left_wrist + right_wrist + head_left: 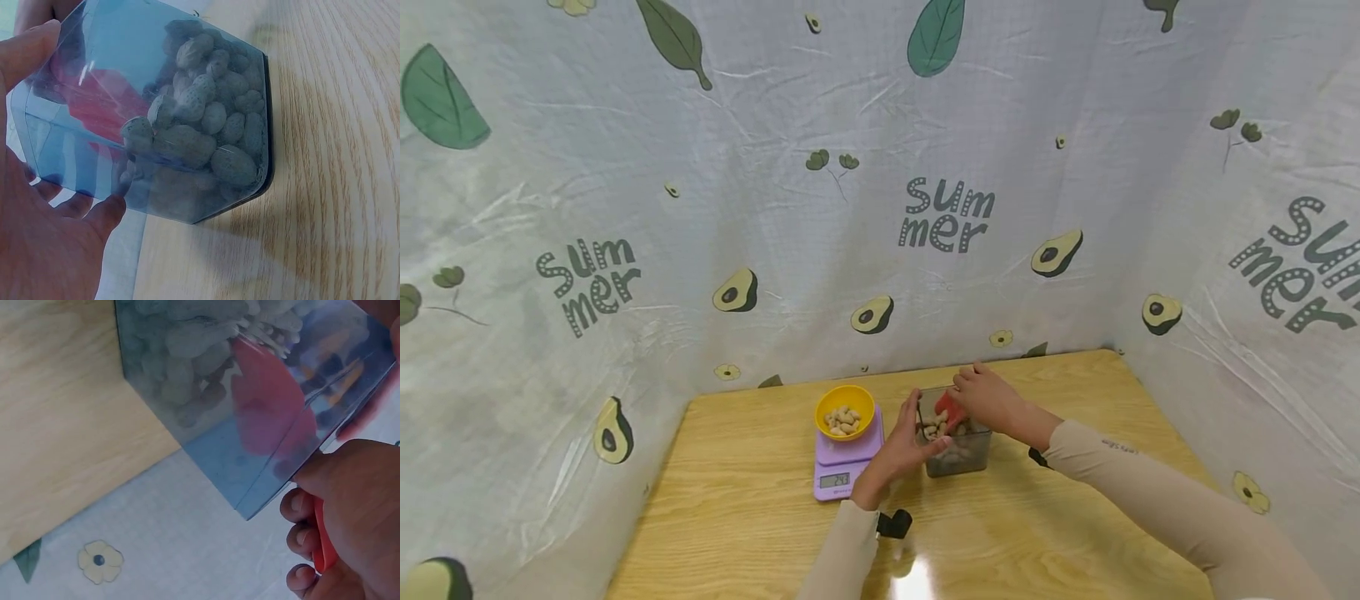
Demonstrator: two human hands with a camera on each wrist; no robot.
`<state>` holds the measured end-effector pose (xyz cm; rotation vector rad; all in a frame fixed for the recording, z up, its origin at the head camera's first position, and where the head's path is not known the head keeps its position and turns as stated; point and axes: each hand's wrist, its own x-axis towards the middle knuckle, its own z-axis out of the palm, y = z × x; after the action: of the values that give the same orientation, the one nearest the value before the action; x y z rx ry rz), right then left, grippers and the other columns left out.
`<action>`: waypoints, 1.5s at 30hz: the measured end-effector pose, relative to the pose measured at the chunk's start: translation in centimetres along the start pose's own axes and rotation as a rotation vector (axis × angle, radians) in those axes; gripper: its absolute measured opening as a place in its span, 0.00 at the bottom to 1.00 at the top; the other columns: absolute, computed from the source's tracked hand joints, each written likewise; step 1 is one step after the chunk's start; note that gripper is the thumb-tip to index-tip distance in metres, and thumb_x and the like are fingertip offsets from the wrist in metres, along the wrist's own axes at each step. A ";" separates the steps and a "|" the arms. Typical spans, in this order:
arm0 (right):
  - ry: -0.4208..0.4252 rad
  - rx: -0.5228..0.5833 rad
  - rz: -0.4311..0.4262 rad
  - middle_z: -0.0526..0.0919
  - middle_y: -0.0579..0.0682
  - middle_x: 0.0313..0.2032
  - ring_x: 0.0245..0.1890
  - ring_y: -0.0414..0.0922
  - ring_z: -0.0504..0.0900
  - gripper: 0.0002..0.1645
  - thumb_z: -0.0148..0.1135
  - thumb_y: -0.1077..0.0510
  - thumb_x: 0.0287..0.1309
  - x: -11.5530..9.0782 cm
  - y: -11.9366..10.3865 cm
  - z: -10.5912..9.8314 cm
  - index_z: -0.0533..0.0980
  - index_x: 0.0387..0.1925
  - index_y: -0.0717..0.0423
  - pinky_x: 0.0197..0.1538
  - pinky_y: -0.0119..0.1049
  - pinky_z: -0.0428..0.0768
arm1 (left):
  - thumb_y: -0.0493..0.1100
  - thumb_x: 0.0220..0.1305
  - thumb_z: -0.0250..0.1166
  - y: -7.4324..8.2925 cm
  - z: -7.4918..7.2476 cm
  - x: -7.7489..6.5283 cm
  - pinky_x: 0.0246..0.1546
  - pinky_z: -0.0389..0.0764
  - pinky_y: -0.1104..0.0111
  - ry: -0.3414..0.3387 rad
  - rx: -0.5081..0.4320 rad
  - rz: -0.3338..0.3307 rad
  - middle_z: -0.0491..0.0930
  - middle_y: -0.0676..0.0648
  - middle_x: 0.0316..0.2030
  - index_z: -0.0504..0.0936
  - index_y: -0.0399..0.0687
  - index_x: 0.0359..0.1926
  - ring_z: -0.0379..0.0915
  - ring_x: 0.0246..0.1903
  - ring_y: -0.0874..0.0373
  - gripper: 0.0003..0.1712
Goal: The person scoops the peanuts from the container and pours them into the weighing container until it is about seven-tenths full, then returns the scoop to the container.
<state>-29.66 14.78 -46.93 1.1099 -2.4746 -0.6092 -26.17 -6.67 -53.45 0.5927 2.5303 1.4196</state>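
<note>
A clear plastic container (958, 460) with unshelled peanuts (187, 140) in its lower part stands on the table. My left hand (898, 450) grips its left side, the thumb along the near wall and the fingers spread on the adjoining wall. In my right hand (992, 402) is the handle of a red scoop (951, 408), fingers curled round it at the container's far rim. The scoop's head is inside, against the peanuts, seen through the wall in the right wrist view. How many peanuts it bears cannot be told.
Left of the container, a purple kitchen scale (838, 456) carries a yellow bowl (847, 394) with several peanuts in it. The scale's display is lit. Printed white cloth (805, 275) hangs behind and beside the wooden table (730, 483).
</note>
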 end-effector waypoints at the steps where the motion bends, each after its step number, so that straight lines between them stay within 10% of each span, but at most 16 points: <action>1: 0.008 0.004 0.003 0.84 0.48 0.42 0.44 0.48 0.78 0.16 0.69 0.56 0.57 0.0 0.0 0.1 0.80 0.48 0.48 0.51 0.44 0.75 | 0.74 0.56 0.61 0.0 0.0 0.0 0.69 0.66 0.51 0.000 0.000 -0.002 0.38 0.43 0.79 0.34 0.57 0.79 0.55 0.73 0.42 0.64; 30: 0.107 0.283 0.006 0.83 0.48 0.37 0.38 0.47 0.80 0.09 0.67 0.57 0.59 -0.2 0.0 1.6 0.81 0.42 0.50 0.40 0.41 0.73 | 0.69 0.60 0.62 0.1 0.3 0.2 0.70 0.65 0.51 -0.014 -0.029 0.017 0.36 0.44 0.79 0.33 0.60 0.79 0.57 0.72 0.43 0.61; 45: 0.210 0.547 0.186 0.83 0.49 0.38 0.41 0.49 0.81 0.13 0.60 0.53 0.66 -1.7 0.2 3.2 0.80 0.48 0.52 0.45 0.49 0.75 | 0.69 0.58 0.64 0.1 0.2 -0.1 0.71 0.64 0.51 0.000 -0.042 0.000 0.38 0.41 0.78 0.33 0.57 0.79 0.56 0.72 0.43 0.63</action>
<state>-30.28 16.93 -49.72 1.0336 -2.5770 0.2474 -25.97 -6.46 -53.45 0.5862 2.4933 1.4690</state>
